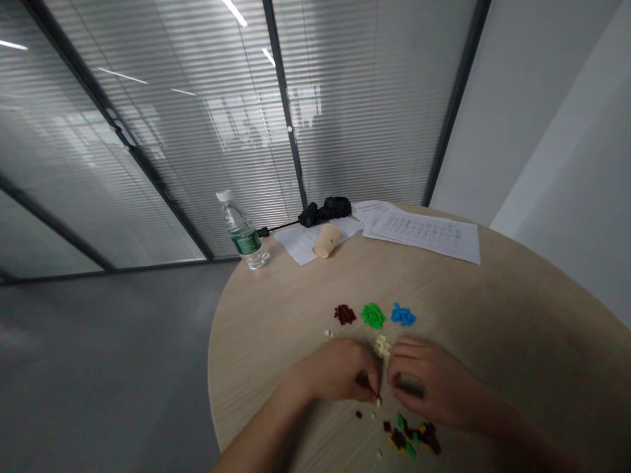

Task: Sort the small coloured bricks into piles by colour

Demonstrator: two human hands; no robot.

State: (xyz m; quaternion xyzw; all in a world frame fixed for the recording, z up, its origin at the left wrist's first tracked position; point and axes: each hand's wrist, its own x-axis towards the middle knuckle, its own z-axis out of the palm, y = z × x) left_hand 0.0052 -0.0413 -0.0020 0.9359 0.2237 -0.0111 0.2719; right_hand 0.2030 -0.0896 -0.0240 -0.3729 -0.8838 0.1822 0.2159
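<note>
Pinching tiny cream brick (378,402) between left hand (335,371) fingertips; right hand (428,384) loosely open, gripping nothing visible, just beside it; cream pile (382,345) just far; mixed bricks (409,437) near on round table (493,309).

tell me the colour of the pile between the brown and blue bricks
Bright green pile, best in the head view.

A water bottle (242,231) stands near a paper cup (327,240) and printed sheets (421,235).

Four single-colour brick piles (373,315) lie beyond the fingers (409,358), one mixed heap (411,439) below them; farther off, one water bottle (243,233), one paper cup (327,240).
</note>
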